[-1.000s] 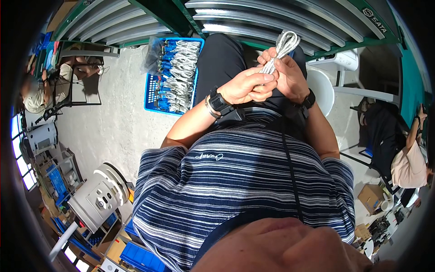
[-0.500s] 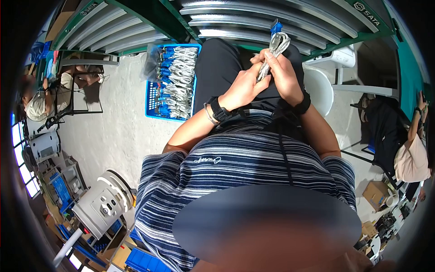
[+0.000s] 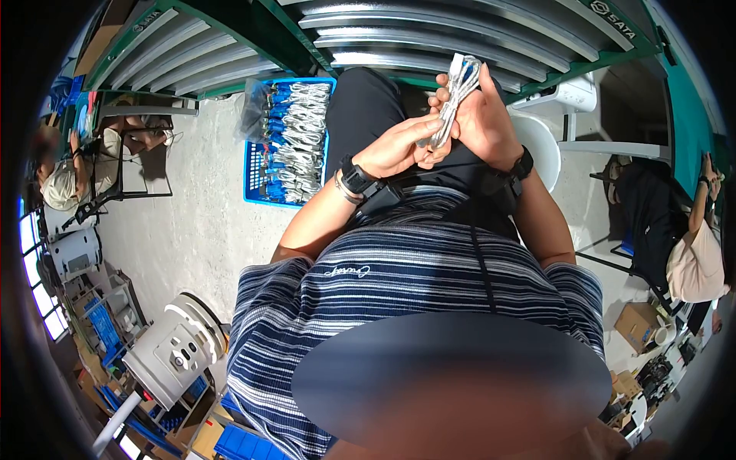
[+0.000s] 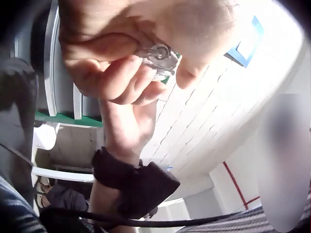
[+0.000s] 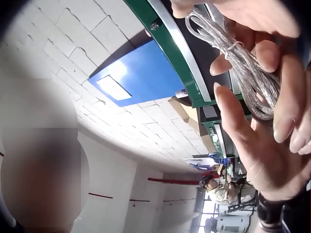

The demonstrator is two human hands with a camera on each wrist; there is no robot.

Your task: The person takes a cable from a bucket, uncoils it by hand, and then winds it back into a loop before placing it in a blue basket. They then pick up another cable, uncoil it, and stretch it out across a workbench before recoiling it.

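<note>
Green roller rack (image 3: 460, 38) up top, blue crate (image 3: 257, 165) of bundled cables on the floor left of the lap. Right hand (image 3: 479, 115) grips the coiled silver cable (image 3: 454, 92) upright above the lap (blue plug at the top), and left hand (image 3: 399, 146) pinches its lower end.

A bundle of clear, silvery cable (image 5: 252, 82) sits between two hands. The left hand (image 5: 262, 160) comes up from below, and its fingers (image 5: 286, 97) curl round the bundle. The right hand (image 5: 238, 12) is at the top, touching the cable. Behind them runs a green metal frame (image 5: 175, 53).
</note>
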